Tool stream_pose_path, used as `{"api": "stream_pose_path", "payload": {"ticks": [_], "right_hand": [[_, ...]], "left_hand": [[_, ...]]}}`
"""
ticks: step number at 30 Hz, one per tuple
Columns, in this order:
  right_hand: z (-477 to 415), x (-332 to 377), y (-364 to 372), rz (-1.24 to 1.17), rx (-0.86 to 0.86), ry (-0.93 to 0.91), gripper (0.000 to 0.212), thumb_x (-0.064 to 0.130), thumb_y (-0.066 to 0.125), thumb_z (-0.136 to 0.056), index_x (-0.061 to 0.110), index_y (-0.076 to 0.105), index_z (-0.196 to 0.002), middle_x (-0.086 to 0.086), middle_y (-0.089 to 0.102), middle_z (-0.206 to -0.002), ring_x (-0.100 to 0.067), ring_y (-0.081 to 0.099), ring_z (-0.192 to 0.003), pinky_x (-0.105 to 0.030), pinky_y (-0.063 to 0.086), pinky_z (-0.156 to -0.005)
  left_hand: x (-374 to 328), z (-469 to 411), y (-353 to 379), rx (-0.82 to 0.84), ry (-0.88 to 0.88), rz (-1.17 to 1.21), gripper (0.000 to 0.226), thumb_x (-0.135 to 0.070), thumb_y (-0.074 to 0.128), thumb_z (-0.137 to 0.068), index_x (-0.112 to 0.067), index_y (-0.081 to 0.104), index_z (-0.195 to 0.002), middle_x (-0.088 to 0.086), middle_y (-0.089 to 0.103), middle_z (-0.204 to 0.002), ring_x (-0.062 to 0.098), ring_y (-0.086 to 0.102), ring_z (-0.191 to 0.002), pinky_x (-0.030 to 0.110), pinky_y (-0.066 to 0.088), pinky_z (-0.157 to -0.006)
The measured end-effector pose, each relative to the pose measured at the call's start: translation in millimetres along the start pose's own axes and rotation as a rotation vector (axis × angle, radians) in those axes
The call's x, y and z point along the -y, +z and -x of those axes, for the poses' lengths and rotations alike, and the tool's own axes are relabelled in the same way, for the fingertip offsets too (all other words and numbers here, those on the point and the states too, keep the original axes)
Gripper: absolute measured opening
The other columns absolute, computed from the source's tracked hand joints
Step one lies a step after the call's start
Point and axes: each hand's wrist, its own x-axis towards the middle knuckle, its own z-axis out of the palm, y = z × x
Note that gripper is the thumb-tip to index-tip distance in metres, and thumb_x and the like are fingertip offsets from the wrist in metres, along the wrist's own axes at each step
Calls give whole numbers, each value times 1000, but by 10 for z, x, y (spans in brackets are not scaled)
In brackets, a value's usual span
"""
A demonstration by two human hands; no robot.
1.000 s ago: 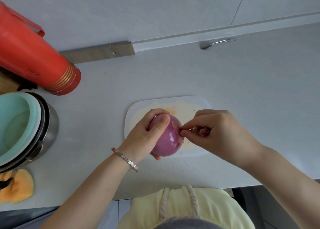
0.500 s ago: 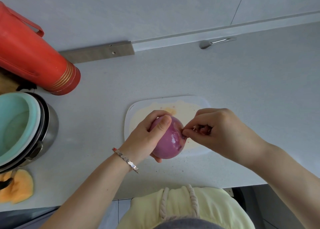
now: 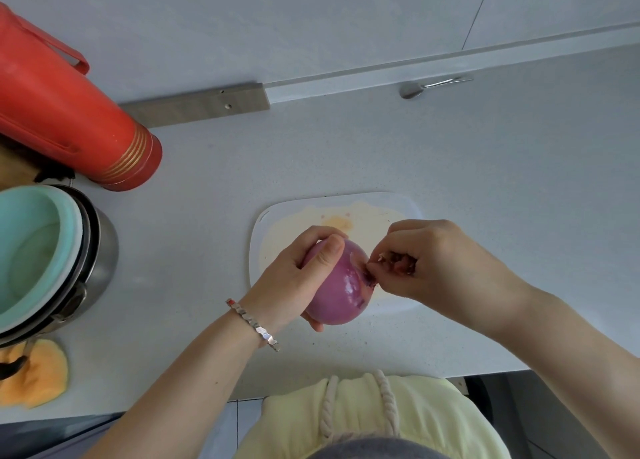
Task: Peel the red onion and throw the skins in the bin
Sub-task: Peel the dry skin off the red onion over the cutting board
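Peeling nearly finished: left hand (image 3: 294,278) cups the glossy onion (image 3: 341,285) above the board (image 3: 258,250); right hand (image 3: 426,261) pinches remaining skin scraps (image 3: 370,278), not yet binned.

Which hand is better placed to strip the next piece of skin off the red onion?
Right. The right hand pinches dark skin at the end of the red onion, while the left hand grips the onion to steady it.
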Motion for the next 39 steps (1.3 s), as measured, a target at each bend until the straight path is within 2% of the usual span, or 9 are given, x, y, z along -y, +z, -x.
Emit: {"api": "stream_pose_path", "payload": {"ticks": [6,11,16,21,25,28,31,34,39], "right_hand": [[11,-1,-12,-160,12,144,26,38,59,-77,14,68,-71,9,57,-63,-6,53,-59,-43,51,-55],[0,-3,-28,-262,22,148,9,31,73,-69,23,71,-74,14,57,-62,-4,55,-65,-22,47,-54],[-12,2,-38,-116,82,84,12,28,69,-74,17,70,-73,4,61,-69,-10,53,-70,-46,48,-59],[-26,30,-20,-139,197,85,11,13,69,-77,3,67,-72,2,55,-63,-4,48,-60,-12,38,-52],[-12,29,24,-249,201,168,17,10,63,-79,-5,59,-72,-9,50,-64,-7,41,-55,-16,38,-50],[4,48,62,-358,144,280,16,14,63,-79,5,59,-66,4,48,-54,-7,43,-48,-24,43,-47],[3,39,98,-451,25,366,25,15,64,-79,17,53,-57,10,46,-46,-11,45,-40,-17,41,-39],[2,27,91,-486,-51,412,21,14,59,-78,15,51,-58,10,44,-42,-16,48,-41,-12,37,-36],[14,109,10,-596,14,421,11,20,70,-77,18,60,-75,-8,62,-63,-12,53,-41,-14,38,-36]], "left_hand": [[40,3,15,-2,-31,62,32,-56,45,-74,-38,61,-94,4,62,-114,30,68,-86,28,49,-42],[26,-20,-10,-20,-23,53,30,-55,46,-73,-38,61,-93,4,61,-114,30,68,-89,27,49,-42],[-10,-3,-22,-9,-7,6,24,-54,47,-73,-41,62,-87,-5,63,-105,24,69,-82,28,50,-41],[-27,0,-38,26,27,-62,22,-50,49,-73,-42,61,-90,-10,62,-104,18,68,-77,25,47,-41],[-30,4,-61,60,54,-87,26,-47,48,-74,-39,59,-96,-7,61,-110,19,67,-84,25,46,-40],[-30,12,-70,52,54,-78,25,-47,48,-73,-41,59,-95,-9,59,-110,18,67,-87,25,47,-40],[-26,16,-69,52,63,-54,24,-47,48,-73,-41,59,-93,-14,59,-108,13,67,-85,24,47,-40],[-10,21,-64,44,68,-29,22,-46,49,-74,-42,60,-92,-22,63,-97,6,68,-78,24,47,-40],[30,-2,-42,11,58,-6,17,-46,53,-77,-42,59,-93,-22,62,-97,7,67,-74,25,48,-40]]}}
